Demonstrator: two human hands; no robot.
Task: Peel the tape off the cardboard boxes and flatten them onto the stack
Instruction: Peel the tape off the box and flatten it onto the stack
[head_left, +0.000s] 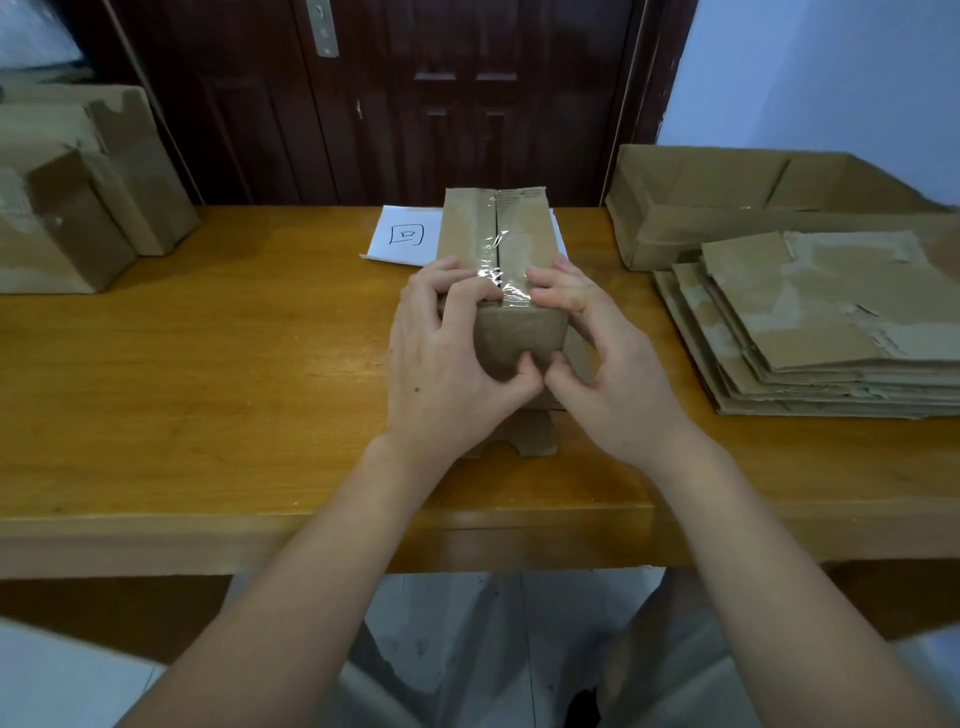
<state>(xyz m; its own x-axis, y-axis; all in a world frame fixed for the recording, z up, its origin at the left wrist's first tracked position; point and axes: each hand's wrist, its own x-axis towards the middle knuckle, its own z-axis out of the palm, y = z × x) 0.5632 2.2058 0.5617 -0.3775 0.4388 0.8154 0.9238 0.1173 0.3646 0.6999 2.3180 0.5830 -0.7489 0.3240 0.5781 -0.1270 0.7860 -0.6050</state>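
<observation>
Box (498, 244) gripped by both hands, flattened stack (810, 322) right, paper (408, 236) behind

wooden table (208, 364) | dark brown panelled door (415, 104) behind | pale blue wall (831, 67) right

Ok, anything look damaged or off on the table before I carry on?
Nothing alarming. The clear tape on the box under both hands is wrinkled near the seam. The flattened stack on the right is fanned unevenly, its top sheet scuffed pale where the paper surface is torn.
</observation>
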